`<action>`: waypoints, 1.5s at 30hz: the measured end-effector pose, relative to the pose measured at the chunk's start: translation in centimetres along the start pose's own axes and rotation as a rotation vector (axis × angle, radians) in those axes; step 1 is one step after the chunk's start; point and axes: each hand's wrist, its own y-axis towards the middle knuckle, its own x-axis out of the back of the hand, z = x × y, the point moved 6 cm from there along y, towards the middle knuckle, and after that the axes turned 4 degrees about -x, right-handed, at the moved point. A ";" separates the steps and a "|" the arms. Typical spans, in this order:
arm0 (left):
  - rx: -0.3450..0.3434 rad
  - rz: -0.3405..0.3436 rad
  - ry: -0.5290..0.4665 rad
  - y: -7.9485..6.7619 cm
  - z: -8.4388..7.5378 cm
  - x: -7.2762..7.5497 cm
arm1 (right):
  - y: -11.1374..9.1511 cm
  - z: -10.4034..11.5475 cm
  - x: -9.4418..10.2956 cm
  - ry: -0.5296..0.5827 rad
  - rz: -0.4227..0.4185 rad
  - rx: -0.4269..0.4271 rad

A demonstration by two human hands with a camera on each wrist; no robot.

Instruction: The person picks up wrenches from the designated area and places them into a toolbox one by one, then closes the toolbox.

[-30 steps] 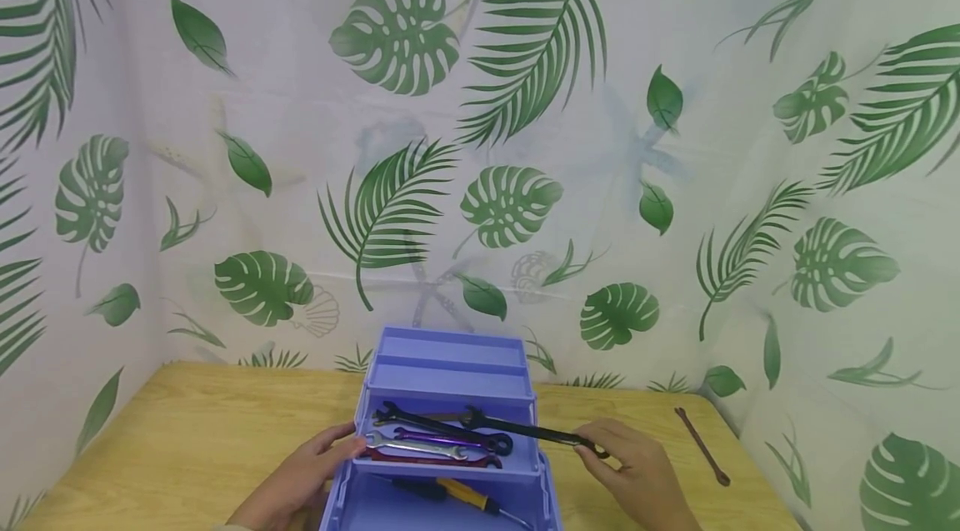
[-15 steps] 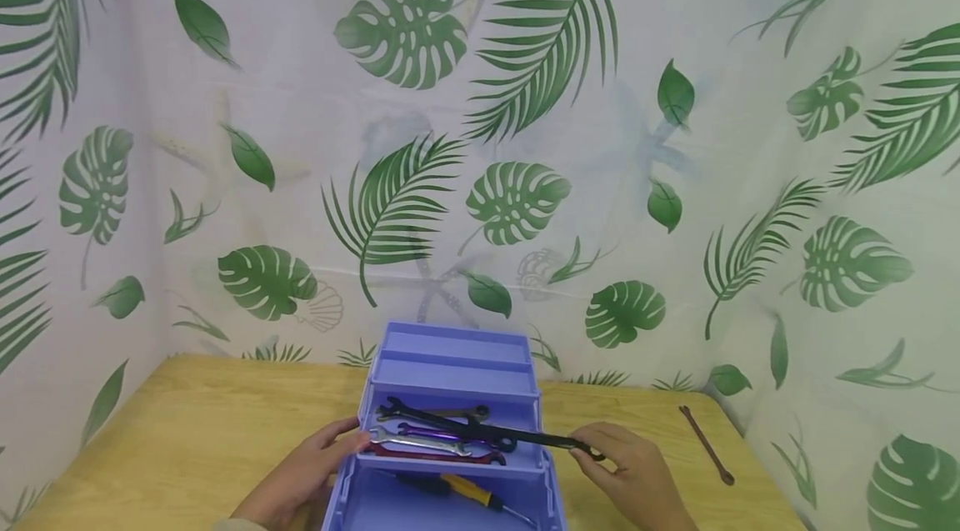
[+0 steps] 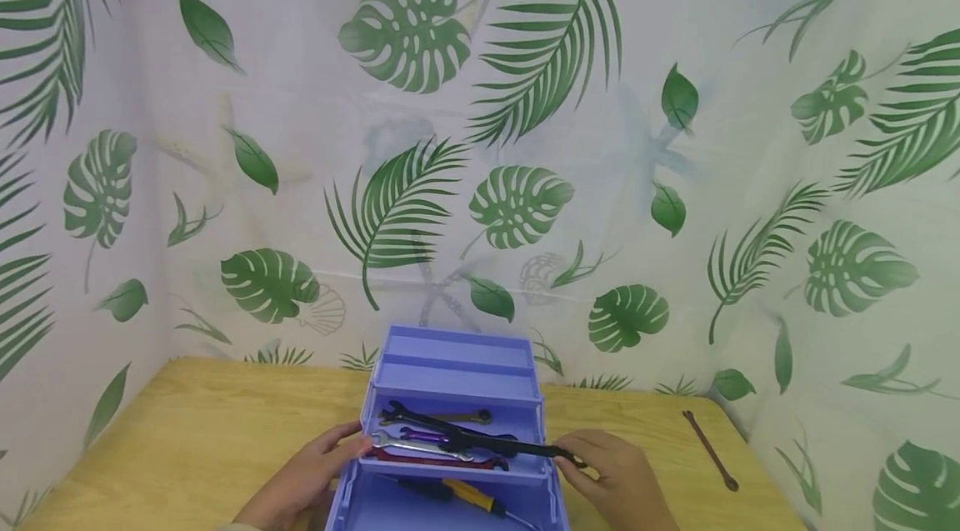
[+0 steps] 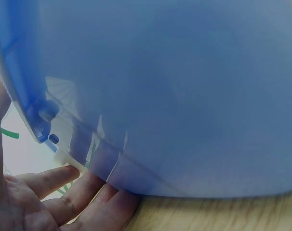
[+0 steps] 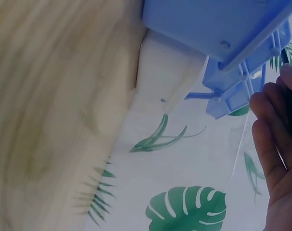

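Note:
A blue-violet toolbox (image 3: 459, 377) stands open, its tiered trays spread back. My left hand (image 3: 311, 464) grips its left side, thumb over the middle tray's rim; in the left wrist view the fingers (image 4: 73, 199) lie against the outer wall. My right hand (image 3: 618, 473) pinches one end of a black wrench (image 3: 517, 446), whose other end reaches over that tray. Inside the tray lie another black wrench (image 3: 412, 414), a silver wrench (image 3: 412, 444), a purple wrench (image 3: 412, 434), a red wrench (image 3: 427, 459) and a bronze wrench (image 3: 467, 416).
A yellow-and-black screwdriver (image 3: 471, 494) lies in the toolbox's lower compartment. To the right, a reddish-brown wrench (image 3: 709, 449) lies on the wooden table (image 3: 247, 406). Leaf-patterned cloth (image 3: 517, 206) encloses the back and sides.
My right hand has moved left, carrying the black wrench further over the tray and lower among the other wrenches. The left hand keeps its grip on the toolbox's side.

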 end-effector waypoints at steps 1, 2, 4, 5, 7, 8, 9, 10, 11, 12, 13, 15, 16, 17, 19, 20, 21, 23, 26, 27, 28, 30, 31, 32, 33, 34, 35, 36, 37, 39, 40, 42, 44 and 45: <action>-0.001 -0.003 0.003 0.0 0.0 0.0 | 0.2 0.2 -0.2 -0.005 0.001 0.006; -0.001 -0.006 0.004 0.0 0.0 0.0 | 0.4 0.5 -0.3 -0.008 -0.001 0.018; -0.004 -0.009 0.003 0.0 0.1 0.0 | 0.9 1.2 -0.7 -0.006 -0.001 0.047; -0.004 -0.010 -0.001 0.0 0.2 0.0 | 1.2 1.6 -1.0 -0.012 0.000 0.065; -0.007 -0.009 -0.012 -0.1 0.2 0.0 | 2.0 2.4 -1.5 -0.029 0.014 0.091; -0.008 -0.009 -0.016 -0.1 0.3 0.0 | 2.3 2.8 -1.8 -0.039 0.021 0.102; -0.010 -0.008 -0.020 -0.1 0.3 0.0 | 2.7 3.2 -2.0 -0.054 0.031 0.107; -0.010 -0.010 -0.021 -0.1 0.3 0.0 | 3.0 3.5 -2.3 -0.072 0.041 0.111; -0.009 -0.009 -0.021 -0.1 0.3 0.0 | 3.4 3.8 -2.6 -0.094 0.052 0.110; -0.007 -0.011 -0.020 -0.1 0.2 -0.1 | 3.7 4.1 -2.9 -0.118 0.065 0.104; -0.004 -0.012 -0.016 -0.1 0.2 -0.1 | 3.9 4.3 -3.1 -0.140 0.075 0.095; 0.001 -0.014 -0.010 -0.1 0.2 -0.1 | 4.3 4.4 -3.7 -0.160 0.109 0.055; 0.003 -0.015 -0.006 -0.1 0.1 -0.1 | 4.4 4.4 -4.0 -0.158 0.133 0.022; 0.005 -0.014 -0.008 0.0 0.1 -0.2 | 4.5 4.4 -4.2 -0.152 0.162 -0.020; 0.006 -0.009 -0.009 0.0 0.0 -0.3 | 4.5 4.1 -4.6 -0.120 0.217 -0.107; 0.004 -0.007 -0.012 0.0 0.0 -0.3 | 4.5 3.9 -4.8 -0.098 0.242 -0.150; 0.002 -0.005 -0.012 0.0 0.0 -0.3 | 4.5 3.8 -5.0 -0.083 0.266 -0.187; -0.003 -0.001 -0.024 0.0 0.0 -0.3 | 4.6 3.4 -5.3 -0.072 0.307 -0.237; -0.013 0.006 -0.038 0.0 -0.1 -0.2 | 4.8 3.1 -5.6 -0.079 0.352 -0.260; -0.017 0.007 -0.039 0.0 -0.2 -0.2 | 4.9 3.1 -5.7 -0.079 0.359 -0.256; -0.020 0.009 -0.044 0.0 -0.2 -0.2 | 4.9 3.1 -5.7 -0.082 0.361 -0.247; -0.017 0.013 -0.044 0.0 -0.2 -0.3 | 4.9 3.0 -5.4 -0.065 0.333 -0.232; -0.014 0.018 -0.049 0.0 -0.1 -0.3 | 4.8 2.9 -5.1 -0.056 0.305 -0.226; -0.010 0.016 -0.046 0.0 -0.1 -0.4 | 4.7 2.7 -4.7 -0.044 0.269 -0.219; -0.007 0.015 -0.044 0.0 -0.1 -0.4 | 4.5 2.5 -4.2 -0.040 0.228 -0.212; -0.001 0.017 -0.050 0.0 0.0 -0.4 | 4.2 2.3 -3.6 -0.037 0.184 -0.207; 0.009 0.020 -0.061 0.0 0.1 -0.5 | 3.8 2.0 -2.9 -0.031 0.139 -0.204; 0.012 0.020 -0.066 0.0 0.1 -0.5 | 3.5 1.7 -2.3 -0.031 0.101 -0.200; 0.015 0.022 -0.073 0.0 0.2 -0.5 | 3.1 1.4 -1.7 -0.035 0.066 -0.189; 0.019 0.028 -0.087 0.0 0.2 -0.5 | 2.1 0.8 -0.6 -0.045 0.015 -0.176; 0.020 0.034 -0.097 0.0 0.3 -0.5 | 1.6 0.5 -0.2 -0.045 0.000 -0.175; 0.011 0.043 -0.099 -0.1 0.2 -0.5 | 0.7 -0.1 0.5 -0.038 -0.016 -0.185; 0.005 0.047 -0.097 -0.1 0.2 -0.4 | -0.1 -0.8 0.9 -0.035 -0.018 -0.214; 0.003 0.048 -0.090 -0.2 0.1 -0.3 | -0.4 -1.2 1.0 -0.035 -0.013 -0.233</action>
